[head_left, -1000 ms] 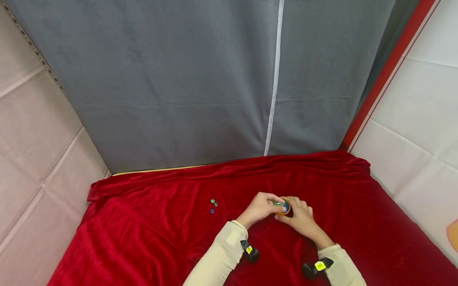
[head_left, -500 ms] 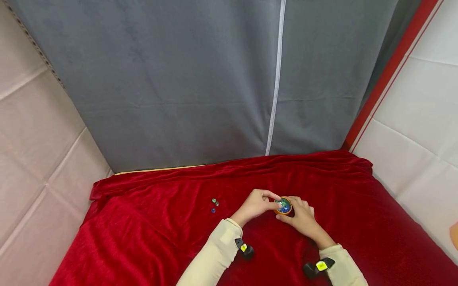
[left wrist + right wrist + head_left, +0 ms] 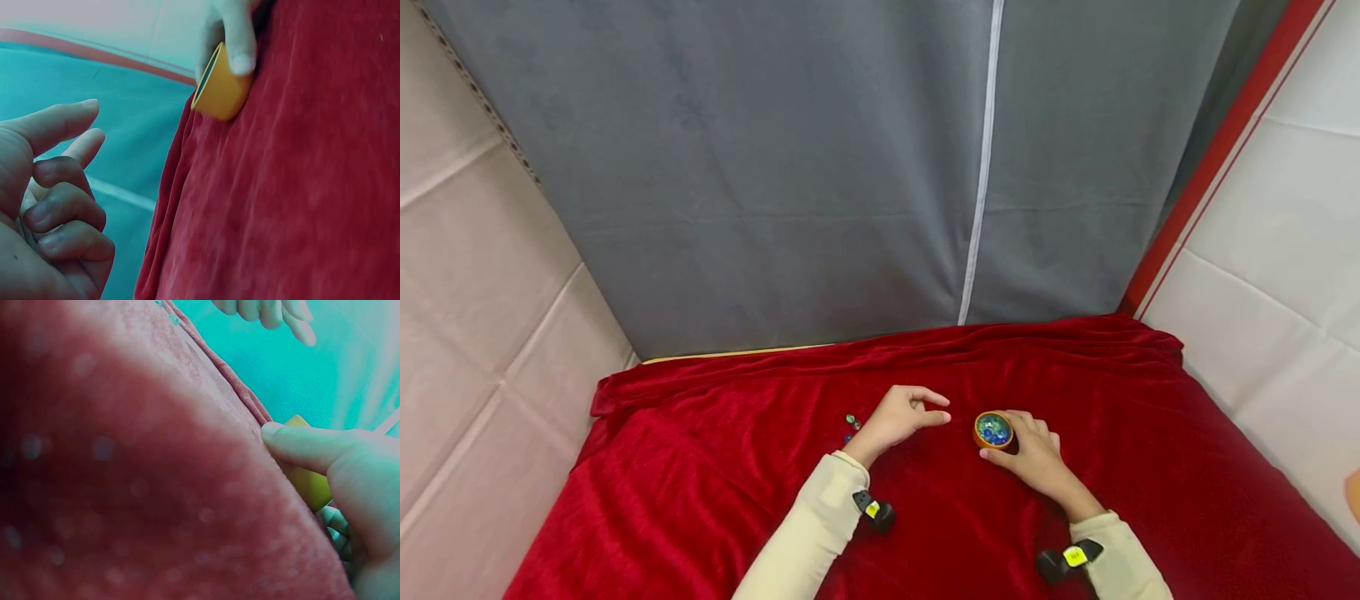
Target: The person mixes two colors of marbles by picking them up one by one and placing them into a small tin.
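Observation:
A small orange cup [image 3: 982, 443] stands on the red cloth, filled with blue and green glass marbles [image 3: 994, 429]. My right hand [image 3: 1037, 457] grips the cup from the right, thumb on the near side and fingers round the far side. The left wrist view shows the cup's smooth yellow-orange wall [image 3: 228, 94] with the right thumb over it. To the left of the cup is my left hand [image 3: 898, 419], thumb and index finger apart and nothing between them; its other fingers [image 3: 69, 209] curl loosely.
Beyond the left wrist lie a few loose marbles [image 3: 850, 418], green ones and a blue one partly behind the hand. Red velvet cloth [image 3: 715, 467] covers the table in soft folds. A grey curtain [image 3: 775, 208] hangs behind, with pale panels [image 3: 1285, 250] at both sides.
My left hand has drawn away from the cup to the left, its fingers coming off the marbles inside. The right hand keeps its grip on the cup.

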Demonstrator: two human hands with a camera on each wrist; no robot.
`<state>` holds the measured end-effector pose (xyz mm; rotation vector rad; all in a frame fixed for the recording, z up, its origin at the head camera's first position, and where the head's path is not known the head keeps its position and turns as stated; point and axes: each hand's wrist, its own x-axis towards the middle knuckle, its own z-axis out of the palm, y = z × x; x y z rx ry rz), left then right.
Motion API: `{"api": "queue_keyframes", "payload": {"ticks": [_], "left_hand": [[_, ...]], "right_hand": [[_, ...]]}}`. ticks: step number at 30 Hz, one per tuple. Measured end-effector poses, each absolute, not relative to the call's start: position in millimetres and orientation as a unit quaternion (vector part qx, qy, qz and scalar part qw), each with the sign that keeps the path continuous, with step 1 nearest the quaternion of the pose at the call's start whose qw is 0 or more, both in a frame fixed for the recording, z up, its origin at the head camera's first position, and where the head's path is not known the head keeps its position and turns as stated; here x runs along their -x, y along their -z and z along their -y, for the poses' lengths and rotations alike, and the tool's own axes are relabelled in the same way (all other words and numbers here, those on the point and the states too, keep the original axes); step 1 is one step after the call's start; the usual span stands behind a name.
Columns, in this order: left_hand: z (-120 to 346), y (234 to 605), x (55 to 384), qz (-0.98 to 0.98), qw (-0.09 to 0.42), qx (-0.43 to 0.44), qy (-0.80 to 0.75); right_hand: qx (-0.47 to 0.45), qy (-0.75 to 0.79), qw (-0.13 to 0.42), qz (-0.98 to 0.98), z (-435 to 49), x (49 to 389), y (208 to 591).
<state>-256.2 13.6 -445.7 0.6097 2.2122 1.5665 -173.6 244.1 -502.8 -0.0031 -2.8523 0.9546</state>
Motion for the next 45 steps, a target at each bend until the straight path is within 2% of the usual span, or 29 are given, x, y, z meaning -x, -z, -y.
{"api": "queue_keyframes", "payload": {"ticks": [15,26,45], "left_hand": [[37.6,451.8,272.1,-0.795,0.152,-0.178,-0.559],[75.4,458.5,275.9,-0.81,0.144,-0.132,-0.553],[104.3,481.2,277.7,-0.82,0.135,-0.078,-0.551]], "right_hand": [[-0.006,-0.314,0.081,0.946,-244.6,175.8,498.8],[0.0,-0.319,0.071,0.945,-244.5,175.2,499.1],[-0.001,-0.323,0.074,0.943,-243.2,172.9,502.1]]}}
